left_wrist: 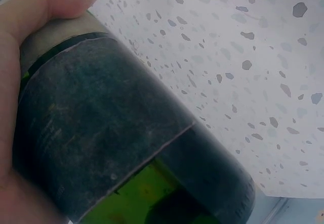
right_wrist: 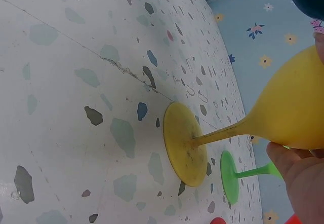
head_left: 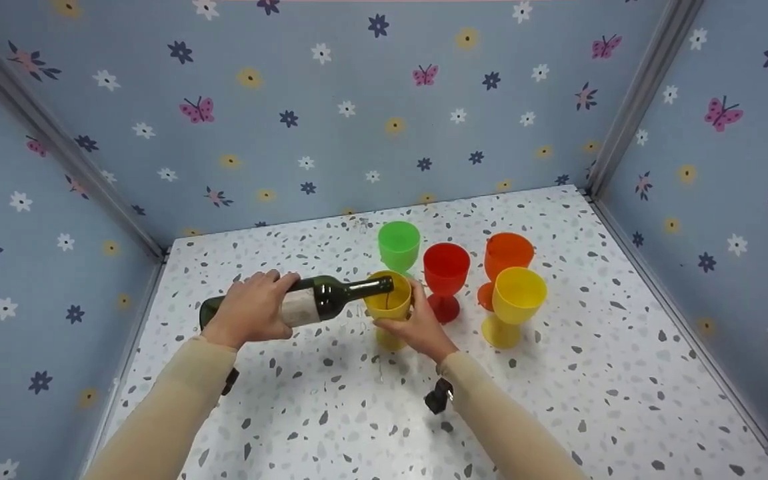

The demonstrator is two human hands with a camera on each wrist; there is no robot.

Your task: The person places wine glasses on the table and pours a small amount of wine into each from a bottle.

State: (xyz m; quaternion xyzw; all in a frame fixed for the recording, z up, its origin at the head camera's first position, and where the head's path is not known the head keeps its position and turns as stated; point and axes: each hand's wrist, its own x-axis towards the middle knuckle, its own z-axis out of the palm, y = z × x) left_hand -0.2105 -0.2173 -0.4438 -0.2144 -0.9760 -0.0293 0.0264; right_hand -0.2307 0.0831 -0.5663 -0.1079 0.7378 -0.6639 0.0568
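My left hand point(head_left: 251, 310) grips a green glass wine bottle point(head_left: 331, 297) with a pale label, tilted nearly flat with its neck pointing right. The bottle's mouth lies over the rim of a yellow goblet point(head_left: 379, 305), and a thin dark stream shows inside the cup. Fingers and thumb of my right hand point(head_left: 422, 328) hold that goblet around its bowl. In the right wrist view the goblet's round foot point(right_wrist: 185, 145) is at the speckled tabletop. The left wrist view shows the bottle's dark label point(left_wrist: 101, 102) close up, with my thumb across it.
Behind the held goblet stands a green goblet point(head_left: 399, 244). To its right are a red goblet point(head_left: 447, 270), an orange goblet point(head_left: 509, 255) and a second yellow goblet point(head_left: 519, 297). Flower-patterned walls point(head_left: 357, 100) enclose the speckled table point(head_left: 331, 413) at the back and sides.
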